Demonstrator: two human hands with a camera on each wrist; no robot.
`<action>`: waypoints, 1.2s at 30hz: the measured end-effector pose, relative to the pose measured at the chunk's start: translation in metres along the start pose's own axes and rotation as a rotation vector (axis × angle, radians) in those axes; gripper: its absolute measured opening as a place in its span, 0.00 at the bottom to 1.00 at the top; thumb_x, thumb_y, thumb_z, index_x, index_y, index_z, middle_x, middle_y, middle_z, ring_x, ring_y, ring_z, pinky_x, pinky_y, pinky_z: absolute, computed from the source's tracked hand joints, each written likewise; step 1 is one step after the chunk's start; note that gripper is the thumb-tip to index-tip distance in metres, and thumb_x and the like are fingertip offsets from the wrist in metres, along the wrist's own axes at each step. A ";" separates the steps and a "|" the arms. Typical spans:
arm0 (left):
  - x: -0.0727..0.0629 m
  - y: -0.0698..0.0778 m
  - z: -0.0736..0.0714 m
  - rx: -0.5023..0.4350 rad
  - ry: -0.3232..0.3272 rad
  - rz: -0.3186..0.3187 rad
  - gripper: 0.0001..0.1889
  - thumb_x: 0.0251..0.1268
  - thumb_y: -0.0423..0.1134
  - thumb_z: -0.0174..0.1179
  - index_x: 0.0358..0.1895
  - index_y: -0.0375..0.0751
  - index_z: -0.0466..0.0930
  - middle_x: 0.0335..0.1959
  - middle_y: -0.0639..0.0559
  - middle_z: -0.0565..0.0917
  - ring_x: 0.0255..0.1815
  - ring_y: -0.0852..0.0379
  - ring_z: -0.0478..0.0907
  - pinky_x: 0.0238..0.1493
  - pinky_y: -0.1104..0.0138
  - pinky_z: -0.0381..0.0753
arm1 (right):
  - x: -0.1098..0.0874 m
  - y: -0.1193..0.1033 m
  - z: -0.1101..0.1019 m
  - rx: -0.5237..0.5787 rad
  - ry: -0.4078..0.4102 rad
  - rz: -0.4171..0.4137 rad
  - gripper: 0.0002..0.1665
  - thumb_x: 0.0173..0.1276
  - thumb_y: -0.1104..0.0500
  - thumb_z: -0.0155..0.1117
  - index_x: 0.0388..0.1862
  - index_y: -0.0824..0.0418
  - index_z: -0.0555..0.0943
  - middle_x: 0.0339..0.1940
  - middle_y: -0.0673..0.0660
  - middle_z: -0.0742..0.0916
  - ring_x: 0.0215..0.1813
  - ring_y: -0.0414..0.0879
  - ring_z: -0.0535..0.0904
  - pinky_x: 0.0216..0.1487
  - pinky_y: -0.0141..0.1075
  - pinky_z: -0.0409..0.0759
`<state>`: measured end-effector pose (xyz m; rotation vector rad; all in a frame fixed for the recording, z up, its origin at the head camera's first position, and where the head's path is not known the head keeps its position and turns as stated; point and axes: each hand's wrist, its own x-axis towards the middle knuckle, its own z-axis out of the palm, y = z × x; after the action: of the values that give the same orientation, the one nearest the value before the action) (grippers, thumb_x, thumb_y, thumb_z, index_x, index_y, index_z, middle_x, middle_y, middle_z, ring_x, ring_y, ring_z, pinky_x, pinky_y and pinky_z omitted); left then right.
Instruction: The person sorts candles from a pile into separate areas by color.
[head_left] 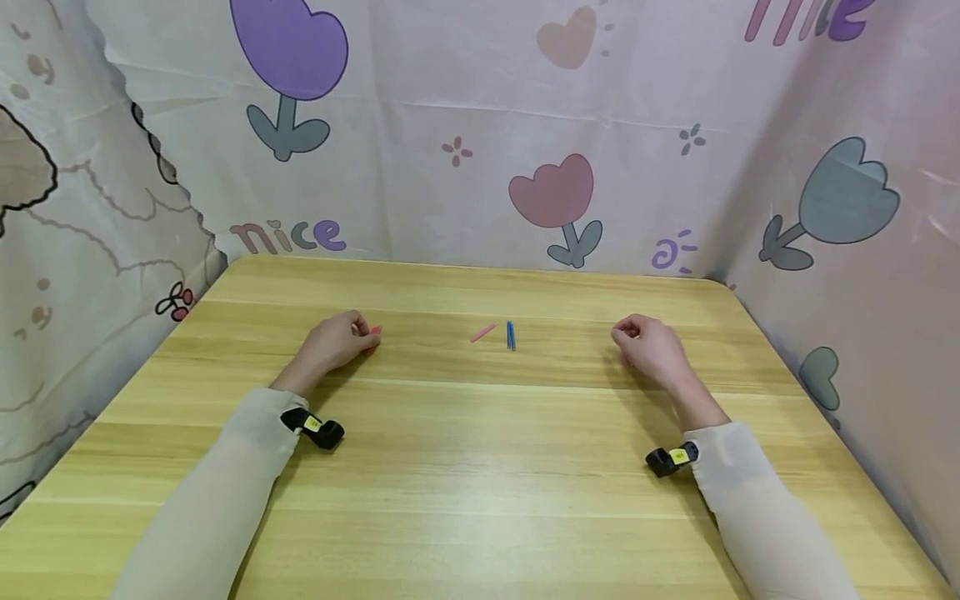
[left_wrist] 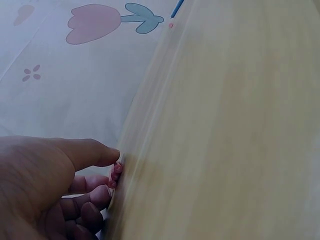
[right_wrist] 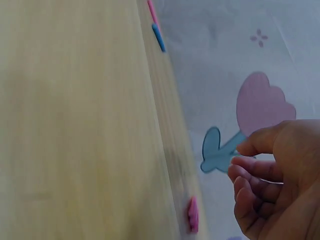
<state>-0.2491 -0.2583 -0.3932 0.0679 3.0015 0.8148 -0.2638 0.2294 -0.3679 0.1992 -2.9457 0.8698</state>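
My left hand (head_left: pixel 333 342) pinches a small bunch of red sticks (head_left: pixel 376 331) between thumb and fingers, over the left of the table. Their rounded ends (left_wrist: pixel 115 173) show at the fingertips in the left wrist view. On the right side, my right hand (head_left: pixel 651 348) hovers low with loosely curled fingers and holds nothing that shows. A bumpy pink piece (right_wrist: pixel 193 215) lies on the table near it in the right wrist view; the head view does not show it. Between the hands lie a pink stick (head_left: pixel 483 333) and two blue sticks (head_left: pixel 511 335) side by side.
The light wooden table (head_left: pixel 465 467) spreads around both hands. A printed curtain (head_left: pixel 420 192) hangs along its back edge and at both sides. Each sleeve carries a small black wrist camera (head_left: pixel 324 432).
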 end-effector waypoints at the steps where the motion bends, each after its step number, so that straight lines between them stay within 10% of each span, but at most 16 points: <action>1: 0.000 0.000 0.000 0.001 0.002 0.000 0.14 0.67 0.47 0.61 0.38 0.37 0.76 0.35 0.44 0.82 0.34 0.47 0.75 0.39 0.57 0.70 | 0.000 -0.003 0.002 0.008 -0.005 -0.005 0.16 0.74 0.53 0.55 0.48 0.64 0.80 0.37 0.60 0.85 0.39 0.53 0.78 0.42 0.45 0.72; 36: -0.002 -0.004 0.009 0.016 0.065 -0.008 0.14 0.67 0.49 0.60 0.38 0.40 0.75 0.30 0.48 0.80 0.31 0.49 0.74 0.36 0.58 0.69 | 0.031 -0.113 0.090 0.139 -0.106 -0.190 0.08 0.70 0.55 0.62 0.40 0.58 0.83 0.31 0.51 0.84 0.33 0.46 0.75 0.40 0.39 0.71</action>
<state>-0.2473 -0.2572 -0.4026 0.0308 3.0676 0.8073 -0.2802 0.0833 -0.3796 0.5384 -2.8986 1.0659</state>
